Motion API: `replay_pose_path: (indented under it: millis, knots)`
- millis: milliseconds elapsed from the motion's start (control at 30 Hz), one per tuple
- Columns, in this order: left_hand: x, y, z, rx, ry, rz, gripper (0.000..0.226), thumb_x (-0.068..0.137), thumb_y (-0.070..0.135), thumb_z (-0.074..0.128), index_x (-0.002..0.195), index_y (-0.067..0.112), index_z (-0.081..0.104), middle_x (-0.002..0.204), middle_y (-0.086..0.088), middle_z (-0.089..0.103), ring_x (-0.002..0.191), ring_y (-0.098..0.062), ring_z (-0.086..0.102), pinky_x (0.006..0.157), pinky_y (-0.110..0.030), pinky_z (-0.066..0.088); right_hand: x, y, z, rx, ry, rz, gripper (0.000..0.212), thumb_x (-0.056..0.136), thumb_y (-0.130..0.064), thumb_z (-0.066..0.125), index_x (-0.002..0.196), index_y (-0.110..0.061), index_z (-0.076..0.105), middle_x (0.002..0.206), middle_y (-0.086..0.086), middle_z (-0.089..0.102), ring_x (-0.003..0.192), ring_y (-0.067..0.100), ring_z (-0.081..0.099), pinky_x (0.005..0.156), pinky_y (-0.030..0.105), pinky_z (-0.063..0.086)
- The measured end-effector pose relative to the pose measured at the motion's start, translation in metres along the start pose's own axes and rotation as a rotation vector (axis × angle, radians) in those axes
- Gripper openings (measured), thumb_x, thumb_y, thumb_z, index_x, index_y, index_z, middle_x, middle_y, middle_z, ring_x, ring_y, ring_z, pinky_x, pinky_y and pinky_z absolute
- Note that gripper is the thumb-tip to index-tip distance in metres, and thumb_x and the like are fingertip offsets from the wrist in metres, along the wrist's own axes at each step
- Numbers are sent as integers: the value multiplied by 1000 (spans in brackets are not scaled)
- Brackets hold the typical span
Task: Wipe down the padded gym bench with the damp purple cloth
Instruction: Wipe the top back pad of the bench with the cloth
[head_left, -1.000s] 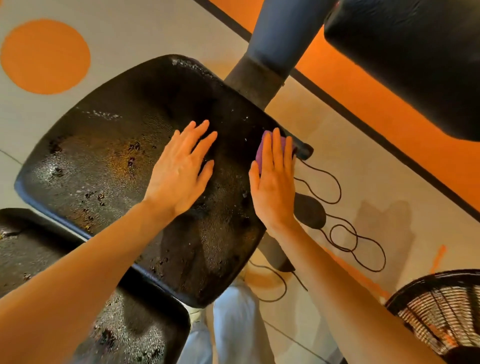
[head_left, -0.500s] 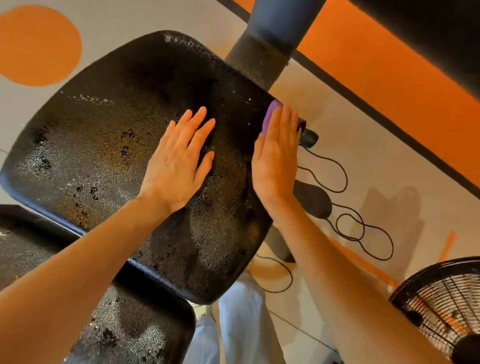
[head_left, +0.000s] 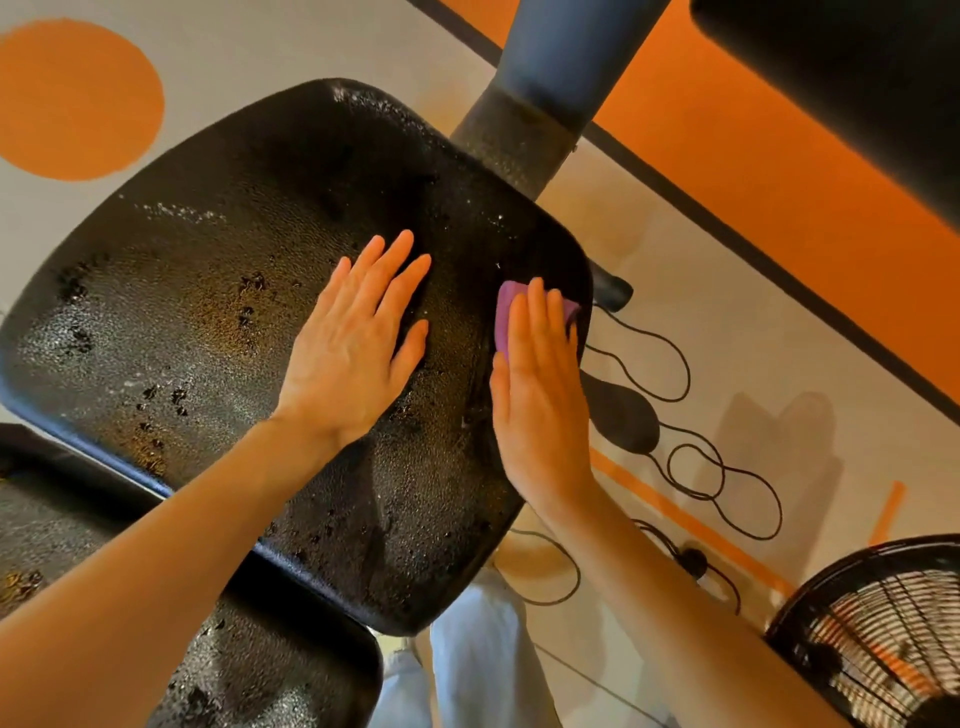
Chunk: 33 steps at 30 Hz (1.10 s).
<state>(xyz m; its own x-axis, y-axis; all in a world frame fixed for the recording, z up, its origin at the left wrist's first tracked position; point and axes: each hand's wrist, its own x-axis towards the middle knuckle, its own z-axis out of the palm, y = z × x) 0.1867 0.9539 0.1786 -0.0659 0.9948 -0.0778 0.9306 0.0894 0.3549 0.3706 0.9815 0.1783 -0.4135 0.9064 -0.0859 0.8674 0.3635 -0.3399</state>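
The black padded bench seat (head_left: 208, 322) fills the middle of the view, its textured surface worn and flecked. My left hand (head_left: 358, 338) lies flat on the pad's centre with straight, spread fingers. My right hand (head_left: 540, 384) presses flat on the purple cloth (head_left: 503, 317) near the pad's right edge; only the cloth's far end shows past my fingertips. A second black pad (head_left: 78, 525) sits at the lower left, partly behind my left forearm.
A blue-grey post (head_left: 550, 67) rises behind the seat. Another black pad (head_left: 841, 88) hangs at top right. Black cords (head_left: 691, 457) loop over the orange-and-cream floor to the right. A black fan grille (head_left: 878, 634) stands at bottom right. Light trousers (head_left: 467, 670) show below the seat.
My right hand slid forward with the cloth toward the pad's far right corner, then came back toward me along the right edge. My left hand stayed flat on the pad.
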Motion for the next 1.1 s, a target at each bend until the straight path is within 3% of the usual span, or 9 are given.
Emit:
replay_pose_path:
  millis: [67, 233, 367, 433, 567, 633, 800, 967, 1100]
  knots:
    - [0, 0, 1, -5, 4, 4, 58, 101, 40, 31, 154, 14, 28, 164, -6, 20, 152, -25, 15, 125, -41, 12, 29, 11, -1, -18, 21, -22, 52, 102, -18, 33, 151, -4, 20, 159, 15, 18, 149, 28, 11, 122, 44, 15]
    - [0, 0, 2, -2, 9, 10, 58, 102, 40, 31, 154, 14, 28, 164, -6, 19, 152, -25, 16, 125, -41, 11, 109, 4, 2, -49, 68, 244, 55, 102, -22, 29, 151, -2, 14, 160, 18, 14, 149, 31, 10, 122, 46, 16]
    - [0, 0, 1, 6, -2, -9, 58, 102, 40, 31, 154, 15, 27, 165, -5, 18, 153, -24, 14, 125, -39, 10, 22, -11, 4, -28, 50, 59, 54, 101, -20, 30, 152, -4, 17, 160, 16, 15, 150, 28, 10, 123, 43, 12]
    - [0, 0, 1, 4, -1, -9, 58, 102, 40, 31, 154, 16, 27, 165, -4, 17, 153, -23, 13, 125, -38, 9, 23, 0, 5, -43, 6, -25, 54, 102, -19, 34, 151, -5, 19, 159, 16, 17, 149, 29, 11, 122, 43, 13]
    - [0, -1, 2, -5, -3, -3, 58, 102, 40, 31, 154, 16, 27, 165, -3, 17, 153, -22, 13, 125, -37, 7, 114, 6, 1, -87, 51, 177, 54, 102, -20, 33, 151, -3, 17, 159, 17, 17, 149, 30, 13, 121, 46, 18]
    - [1, -1, 1, -47, -2, 2, 58, 101, 40, 32, 154, 16, 27, 165, -3, 18, 153, -22, 13, 125, -37, 7, 116, -7, 3, -48, 66, 254, 55, 102, -20, 31, 152, -5, 13, 160, 16, 13, 150, 29, 9, 122, 46, 15]
    - [4, -10, -13, -95, 38, -15, 60, 100, 41, 31, 154, 16, 28, 164, -4, 19, 153, -23, 14, 125, -38, 7, 25, -26, 9, -50, 18, -34, 53, 100, -17, 33, 150, -3, 22, 158, 17, 20, 148, 30, 15, 121, 44, 14]
    - [11, -39, -19, -25, 70, -81, 57, 103, 38, 32, 154, 13, 28, 164, -6, 19, 153, -26, 11, 125, -43, 7, 130, -13, 7, -47, 44, 190, 53, 103, -19, 32, 152, -5, 15, 160, 17, 12, 149, 32, 7, 122, 48, 13]
    - [11, -44, -16, 23, 63, -100, 60, 102, 43, 27, 154, 14, 27, 164, -6, 18, 153, -24, 11, 125, -42, 7, 70, -39, 15, 34, 87, 93, 53, 103, -18, 33, 152, -5, 16, 160, 14, 13, 150, 28, 7, 123, 46, 11]
